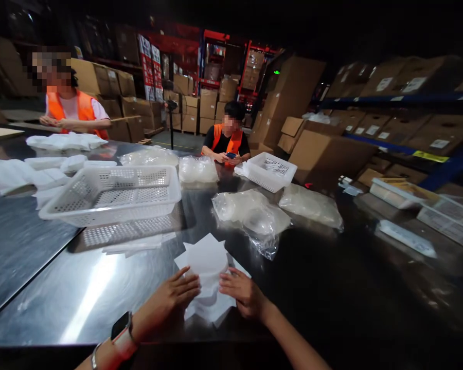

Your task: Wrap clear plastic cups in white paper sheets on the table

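Observation:
A loose stack of white paper sheets with jagged, pointed corners lies on the metal table in front of me. Its middle bulges up in soft folds. My left hand rests along the stack's left side, fingers stretched out and touching the paper. Against the right side lies my right hand, its fingers extended over the paper and slightly bent. Neither hand visibly grips a sheet, though the thumbs are partly hidden. A watch is on my left wrist.
Beyond the stack stand a large white perforated basket and a smaller one. Clear plastic bags of pale items lie ahead. White bundles are at left. Two people in orange vests are across the metal table.

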Demonstrator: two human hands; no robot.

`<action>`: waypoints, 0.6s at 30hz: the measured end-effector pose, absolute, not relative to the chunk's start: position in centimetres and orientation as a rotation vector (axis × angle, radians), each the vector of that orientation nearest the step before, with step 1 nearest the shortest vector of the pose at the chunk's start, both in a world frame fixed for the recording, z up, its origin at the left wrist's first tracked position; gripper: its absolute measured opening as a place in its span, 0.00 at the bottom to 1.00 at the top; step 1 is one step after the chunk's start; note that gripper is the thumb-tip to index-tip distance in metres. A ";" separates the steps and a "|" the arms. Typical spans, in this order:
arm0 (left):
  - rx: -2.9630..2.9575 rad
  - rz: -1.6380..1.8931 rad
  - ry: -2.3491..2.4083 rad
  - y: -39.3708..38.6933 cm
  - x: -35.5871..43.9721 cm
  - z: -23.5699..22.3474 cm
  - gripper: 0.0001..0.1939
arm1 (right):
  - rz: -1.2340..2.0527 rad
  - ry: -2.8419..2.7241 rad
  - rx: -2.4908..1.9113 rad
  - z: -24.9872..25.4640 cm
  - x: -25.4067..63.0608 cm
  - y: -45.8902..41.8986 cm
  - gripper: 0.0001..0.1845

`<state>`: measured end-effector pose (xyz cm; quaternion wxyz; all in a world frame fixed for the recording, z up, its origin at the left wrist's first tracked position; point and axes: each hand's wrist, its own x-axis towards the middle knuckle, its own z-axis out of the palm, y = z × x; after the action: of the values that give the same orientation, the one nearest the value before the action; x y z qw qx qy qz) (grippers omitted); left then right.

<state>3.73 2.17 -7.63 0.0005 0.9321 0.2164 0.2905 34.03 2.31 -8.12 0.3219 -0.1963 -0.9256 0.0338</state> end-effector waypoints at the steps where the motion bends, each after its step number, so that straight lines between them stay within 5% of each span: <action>1: 2.845 0.977 0.716 1.9 3.5 -8.1 0.24 | 0.160 -2.371 -0.556 -8.1 33.8 2.0 0.21; 6: 2.364 1.286 1.019 1.0 3.9 -9.6 0.14 | 0.409 -1.940 -0.839 -7.7 32.1 0.6 0.23; 12: 1.748 1.223 1.411 -0.1 6.4 -8.0 0.28 | 0.490 -1.427 -1.299 -7.7 29.0 -0.7 0.34; 18: 1.694 1.246 1.641 0.4 7.0 -7.7 0.29 | 0.425 -1.351 -1.512 -7.7 27.9 -0.5 0.37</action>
<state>7.02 0.38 -7.73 0.2348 0.6175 0.5979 0.4540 27.89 -0.49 -7.75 0.5099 -0.6277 -0.5610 0.1766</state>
